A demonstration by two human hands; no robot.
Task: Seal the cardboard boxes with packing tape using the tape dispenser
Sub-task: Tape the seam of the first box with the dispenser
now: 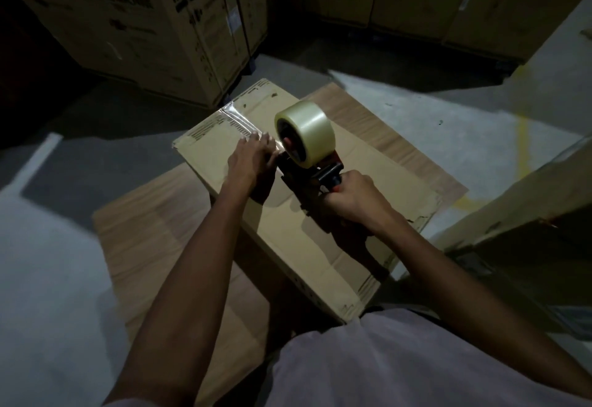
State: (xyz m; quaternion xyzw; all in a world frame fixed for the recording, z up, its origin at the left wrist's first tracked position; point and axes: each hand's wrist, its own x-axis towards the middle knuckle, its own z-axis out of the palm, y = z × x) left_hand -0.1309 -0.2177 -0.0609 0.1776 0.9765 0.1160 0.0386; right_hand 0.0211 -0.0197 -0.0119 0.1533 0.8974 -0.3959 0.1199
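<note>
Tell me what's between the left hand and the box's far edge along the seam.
In the head view, a laid strip of clear tape runs from the box far edge to the left hand, which presses it down. Nothing else lies there.

The large carton (pixel 134 22) in the upper left of the frame is displaying an "LG" logo and partly legible "WASHING MACHINE" lettering on its faces.

**Taping the box**

I saw a brown cardboard box (pixel 288 214) lying on a flat sheet of cardboard (pixel 153 246) on the floor. The right hand (pixel 349 198) gripped the handle of the tape dispenser (pixel 307 163). The left hand (pixel 251 158) pressed flat on the shiny tape strip (pixel 238 126). Big boxes (pixel 144 22) stood behind.
</note>
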